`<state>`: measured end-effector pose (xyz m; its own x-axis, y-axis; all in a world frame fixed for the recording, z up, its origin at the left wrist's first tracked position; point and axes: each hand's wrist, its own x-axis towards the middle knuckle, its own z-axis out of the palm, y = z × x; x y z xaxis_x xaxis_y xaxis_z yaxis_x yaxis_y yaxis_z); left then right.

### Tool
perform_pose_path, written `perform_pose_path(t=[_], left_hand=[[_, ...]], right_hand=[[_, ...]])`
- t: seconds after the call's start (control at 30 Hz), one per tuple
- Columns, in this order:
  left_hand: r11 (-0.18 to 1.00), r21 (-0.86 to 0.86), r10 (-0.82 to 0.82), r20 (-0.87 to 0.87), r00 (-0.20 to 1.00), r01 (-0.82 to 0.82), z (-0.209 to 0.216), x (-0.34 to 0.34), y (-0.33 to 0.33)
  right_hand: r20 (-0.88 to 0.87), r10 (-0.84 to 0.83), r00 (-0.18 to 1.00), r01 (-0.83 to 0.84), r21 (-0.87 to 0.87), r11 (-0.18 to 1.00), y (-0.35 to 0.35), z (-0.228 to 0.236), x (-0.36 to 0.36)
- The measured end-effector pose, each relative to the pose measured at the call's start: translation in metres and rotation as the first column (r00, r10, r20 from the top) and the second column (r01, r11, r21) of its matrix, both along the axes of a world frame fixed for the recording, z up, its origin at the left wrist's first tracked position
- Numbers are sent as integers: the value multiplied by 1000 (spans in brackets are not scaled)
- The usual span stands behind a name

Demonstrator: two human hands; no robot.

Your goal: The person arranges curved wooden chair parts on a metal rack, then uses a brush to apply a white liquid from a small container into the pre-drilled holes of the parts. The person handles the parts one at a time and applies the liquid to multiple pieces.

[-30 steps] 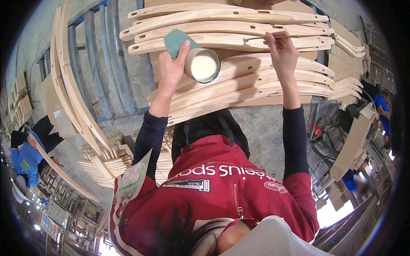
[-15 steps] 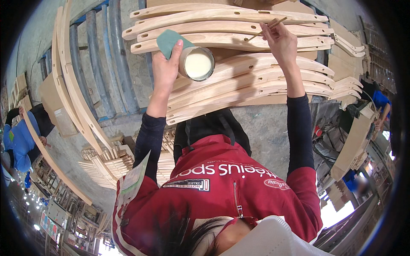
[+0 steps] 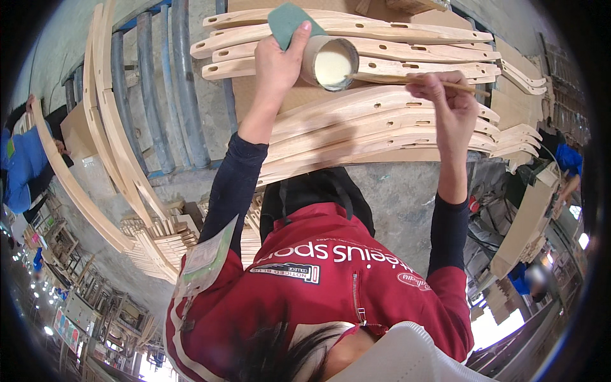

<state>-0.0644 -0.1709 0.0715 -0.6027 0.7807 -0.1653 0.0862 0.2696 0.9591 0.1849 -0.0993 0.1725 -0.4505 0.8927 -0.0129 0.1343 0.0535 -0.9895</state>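
My left hand [image 3: 278, 67] is closed around a cup [image 3: 310, 62] of creamy pale liquid [image 3: 332, 67], tilted so the inside shows. A flat green pad [image 3: 289, 24] is pinned under the thumb of that same hand. Between the fingers of my right hand [image 3: 450, 108] is a thin wooden stick [image 3: 382, 79], its far end at the cup's rim by the liquid. Whether the tip is dipped in, I cannot tell. Beneath both hands lie curved wooden slats with slots, in a far group [image 3: 439, 52] and a near group [image 3: 356, 127].
Cardboard [image 3: 254, 95] lies under the slats, over a roller conveyor [image 3: 153, 95]. Long curved wooden pieces [image 3: 118, 137] lean across its left side. More slats are stacked low at left [image 3: 153, 245]. People in blue work at far left [image 3: 28, 159] and far right [image 3: 568, 159].
My left hand has carried the cup and pad right and farther away. My right hand has come nearer and right, and the stick's end has swung from over the slats to the cup.
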Motion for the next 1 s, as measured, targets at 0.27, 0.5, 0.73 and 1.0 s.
perform_pose_path(t=[0.27,0.5,0.73,1.0], left_hand=[[997,71,-28,76,997,23,26,15,16],[990,138,-3,132,991,-15,7,17,21],[996,88,-17,148,989,4,-3,27,24],[1000,-3,25,63,998,-25,-6,18,6]], right_hand=[[-15,7,1000,-8,-64,998,-11,-16,-2],[-208,-180,961,81,-411,908,-2,-22,2],[-120,-161,980,71,-543,837,15,-42,20],[66,-282,957,283,4,959,72,-61,31]])
